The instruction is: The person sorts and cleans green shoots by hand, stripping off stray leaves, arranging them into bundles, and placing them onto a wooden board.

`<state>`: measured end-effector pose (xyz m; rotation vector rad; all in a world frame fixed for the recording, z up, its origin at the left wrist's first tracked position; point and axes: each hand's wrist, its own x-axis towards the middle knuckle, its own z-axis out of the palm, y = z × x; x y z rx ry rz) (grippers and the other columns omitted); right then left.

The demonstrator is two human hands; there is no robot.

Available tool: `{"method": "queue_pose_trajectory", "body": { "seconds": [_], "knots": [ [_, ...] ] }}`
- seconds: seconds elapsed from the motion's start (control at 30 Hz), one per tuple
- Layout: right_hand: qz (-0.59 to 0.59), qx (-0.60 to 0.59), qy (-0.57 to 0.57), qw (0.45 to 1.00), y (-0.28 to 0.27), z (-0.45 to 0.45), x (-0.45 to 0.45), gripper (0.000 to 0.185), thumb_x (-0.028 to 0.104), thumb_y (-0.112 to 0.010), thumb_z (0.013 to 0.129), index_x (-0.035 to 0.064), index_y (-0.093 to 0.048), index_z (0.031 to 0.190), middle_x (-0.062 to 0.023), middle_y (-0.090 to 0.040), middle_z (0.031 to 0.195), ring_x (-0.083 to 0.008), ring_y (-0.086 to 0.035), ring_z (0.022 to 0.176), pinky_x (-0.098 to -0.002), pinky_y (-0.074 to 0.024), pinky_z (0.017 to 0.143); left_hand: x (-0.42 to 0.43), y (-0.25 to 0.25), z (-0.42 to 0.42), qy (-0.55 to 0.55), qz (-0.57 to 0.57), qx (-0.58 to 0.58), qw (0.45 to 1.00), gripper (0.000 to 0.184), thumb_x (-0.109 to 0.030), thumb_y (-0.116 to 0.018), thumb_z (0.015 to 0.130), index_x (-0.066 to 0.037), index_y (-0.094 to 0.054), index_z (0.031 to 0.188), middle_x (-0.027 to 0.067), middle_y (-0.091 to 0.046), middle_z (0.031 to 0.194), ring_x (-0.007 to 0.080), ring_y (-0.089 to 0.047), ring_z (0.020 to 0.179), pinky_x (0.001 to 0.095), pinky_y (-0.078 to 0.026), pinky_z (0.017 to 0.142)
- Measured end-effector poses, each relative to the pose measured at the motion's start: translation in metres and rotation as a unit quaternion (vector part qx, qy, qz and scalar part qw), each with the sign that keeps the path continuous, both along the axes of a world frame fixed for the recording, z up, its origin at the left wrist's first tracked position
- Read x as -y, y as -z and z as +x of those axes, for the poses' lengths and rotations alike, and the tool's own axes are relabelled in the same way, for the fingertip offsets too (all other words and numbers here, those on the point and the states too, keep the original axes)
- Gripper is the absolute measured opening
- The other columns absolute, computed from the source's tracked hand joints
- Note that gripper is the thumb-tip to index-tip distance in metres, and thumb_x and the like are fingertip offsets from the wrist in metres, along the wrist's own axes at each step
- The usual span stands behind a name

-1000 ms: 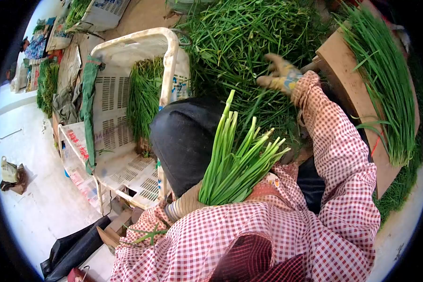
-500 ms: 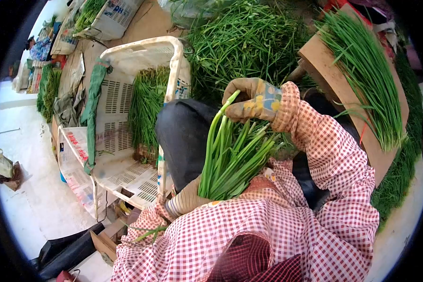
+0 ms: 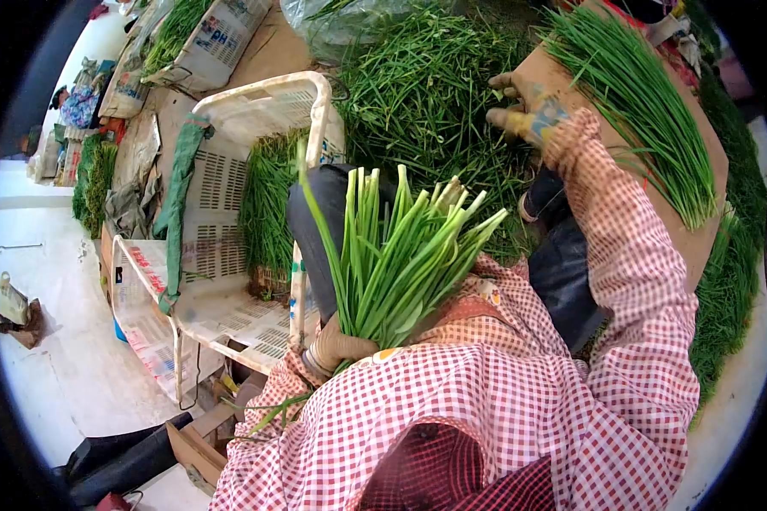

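Note:
My gloved left hand (image 3: 339, 345) is wrapped round a bunch of garlic chives (image 3: 396, 268) in front of my chest. The pale cut ends point up and away from me, and one stem leans out to the left. My gloved right hand (image 3: 524, 111) is stretched forward with thumb and fingers apart, holding nothing. It hovers at the right edge of a loose heap of green leaves (image 3: 426, 94), near a cardboard sheet (image 3: 545, 81). Long chives (image 3: 635, 102) lie on that cardboard.
A white plastic crate (image 3: 222, 183) lies to my left, with more chives (image 3: 268, 204) inside and a green cloth strip (image 3: 181, 196) along its side. Another crate (image 3: 222, 43) of greens stands at the far left. Greens (image 3: 733, 281) cover the floor at the right.
My right hand has left the bunch, moved forward and right, and opened. The stem it pinched now leans left. My left hand still grips the bunch.

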<state>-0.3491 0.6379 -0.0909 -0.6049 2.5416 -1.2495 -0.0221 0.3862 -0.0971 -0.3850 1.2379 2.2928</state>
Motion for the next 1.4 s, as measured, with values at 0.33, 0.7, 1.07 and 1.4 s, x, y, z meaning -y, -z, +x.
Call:
{"method": "queue_pose_trajectory", "body": {
  "seconds": [0.33, 0.7, 1.07, 1.4],
  "knots": [
    [-0.072, -0.067, -0.101, 0.99, -0.02, 0.128, 0.001, 0.033, 0.036, -0.071, 0.076, 0.0076, -0.065, 0.092, -0.0191, -0.045, 0.128, -0.0342, -0.046, 0.118, -0.0443, -0.0384, 0.098, 0.007, 0.025, 0.011, -0.059, 0.095, 0.041, 0.993, 0.065, -0.01, -0.072, 0.067, 0.004, -0.049, 0.126, 0.0173, -0.06, 0.117, 0.0268, -0.061, 0.099, 0.0386, -0.052, 0.087],
    [-0.005, -0.093, -0.055, 0.994, 0.022, 0.142, 0.017, 0.025, 0.026, -0.062, 0.08, 0.0018, -0.066, 0.088, -0.0206, -0.042, 0.132, -0.0366, -0.043, 0.119, -0.0427, -0.0393, 0.098, -0.011, 0.0, 0.002, -0.049, -0.01, 0.008, 0.999, 0.073, -0.006, -0.074, 0.063, 0.003, -0.044, 0.13, 0.0156, -0.056, 0.123, 0.0277, -0.057, 0.107, 0.0388, -0.044, 0.096],
    [0.134, -0.202, 0.095, 0.966, 0.041, 0.028, -0.029, 0.038, 0.034, -0.063, 0.082, 0.0063, -0.062, 0.107, -0.0179, -0.056, 0.112, -0.0296, -0.058, 0.099, -0.0391, -0.0486, 0.082, -0.011, -0.01, 0.0, -0.084, -0.105, 0.016, 0.991, 0.063, -0.002, -0.072, 0.06, 0.001, -0.053, 0.12, 0.0124, -0.062, 0.111, 0.0243, -0.061, 0.095, 0.036, -0.05, 0.085],
    [0.148, 0.003, -0.345, 0.927, 0.01, 0.066, 0.038, 0.053, 0.048, -0.062, 0.08, 0.0069, -0.062, 0.114, -0.0162, -0.048, 0.13, -0.0322, -0.046, 0.119, -0.041, -0.0383, 0.1, -0.005, 0.007, 0.007, 0.015, -0.316, 0.022, 0.948, 0.072, -0.012, -0.082, 0.057, 0.0, -0.051, 0.121, 0.0112, -0.062, 0.111, 0.0226, -0.059, 0.099, 0.0359, -0.048, 0.086]
  ]
}}
